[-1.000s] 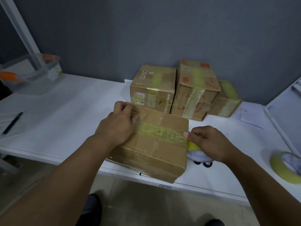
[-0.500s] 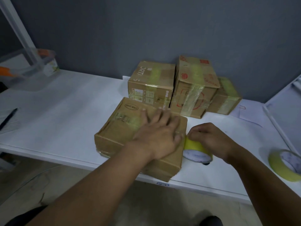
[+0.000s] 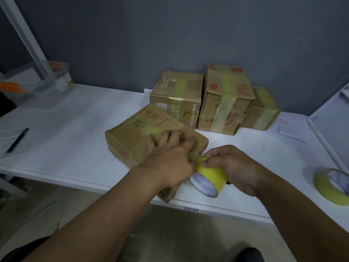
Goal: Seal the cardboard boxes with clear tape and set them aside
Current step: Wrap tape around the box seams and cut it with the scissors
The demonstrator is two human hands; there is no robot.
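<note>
Item: flat brown cardboard box (image 3: 132,137), lying at the front edge of the white tabletop (image 3: 75,129), its near corner overhanging the edge; a strip of yellowish clear tape (image 3: 145,127) runs along its top. Left hand (image 3: 170,163): laid on the box's near right part, fingers extended and spread flat on the tape, gripping nothing. Right hand (image 3: 232,167): fingers curled round a yellow tape roll with white core (image 3: 207,178), held just beside the box's right side, thumb and forefinger pinching at the roll's upper edge. Behind, against the grey wall (image 3: 188,35): three taped brown cardboard boxes (image 3: 224,99), close together. Far right: second yellow tape roll (image 3: 332,184), flat on the tabletop. Far left: dark pen (image 3: 18,139) on paper; clear plastic container (image 3: 35,82) behind it.
</note>
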